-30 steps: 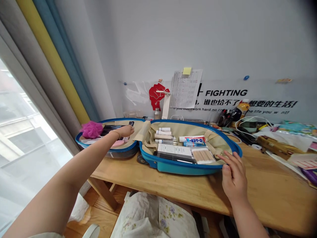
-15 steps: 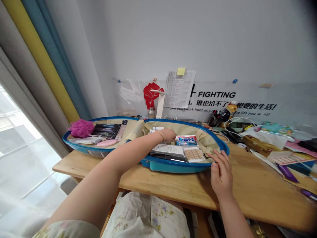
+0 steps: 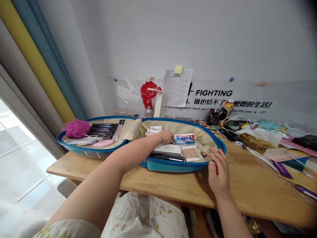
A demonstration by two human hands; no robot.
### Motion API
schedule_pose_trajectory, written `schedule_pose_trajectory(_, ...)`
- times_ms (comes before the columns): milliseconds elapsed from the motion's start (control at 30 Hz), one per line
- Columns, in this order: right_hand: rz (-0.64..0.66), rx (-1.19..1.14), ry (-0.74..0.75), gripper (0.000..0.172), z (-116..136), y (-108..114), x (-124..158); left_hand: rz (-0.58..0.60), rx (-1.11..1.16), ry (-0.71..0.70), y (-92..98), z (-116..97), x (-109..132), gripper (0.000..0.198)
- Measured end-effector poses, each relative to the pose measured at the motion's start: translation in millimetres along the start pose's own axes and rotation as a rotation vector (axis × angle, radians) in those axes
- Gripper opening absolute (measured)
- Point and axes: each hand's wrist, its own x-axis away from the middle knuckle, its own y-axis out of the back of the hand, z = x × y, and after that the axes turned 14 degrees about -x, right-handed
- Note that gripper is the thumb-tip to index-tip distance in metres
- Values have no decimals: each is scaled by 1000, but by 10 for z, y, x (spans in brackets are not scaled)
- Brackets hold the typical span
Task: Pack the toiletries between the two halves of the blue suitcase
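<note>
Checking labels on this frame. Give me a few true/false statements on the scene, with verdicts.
1. The left hand is inside the blue suitcase, beside the toothpaste box. True.
2. The right hand is gripping the toothpaste box. False: it holds nothing and sits at the suitcase's rim.
3. The suitcase is shut. False: it lies open on the wooden table, both halves showing.
4. The pink bath puff lies in the half nearer the window. True.
</note>
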Motion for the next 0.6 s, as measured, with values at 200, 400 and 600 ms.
schedule_pose_trajectory(200,-1,-9,6,31,-13,1,11,-118,65,59,10,106,-6,36)
schedule_pose_trajectory(400,-18,-2,-4,32,16,-12,-3,-211,94,21,23,159,5,28)
schedule_pose_trajectory(600,-13,-1,13,30,19,-8,-6,-169,73,-28,-59,116,-44,24)
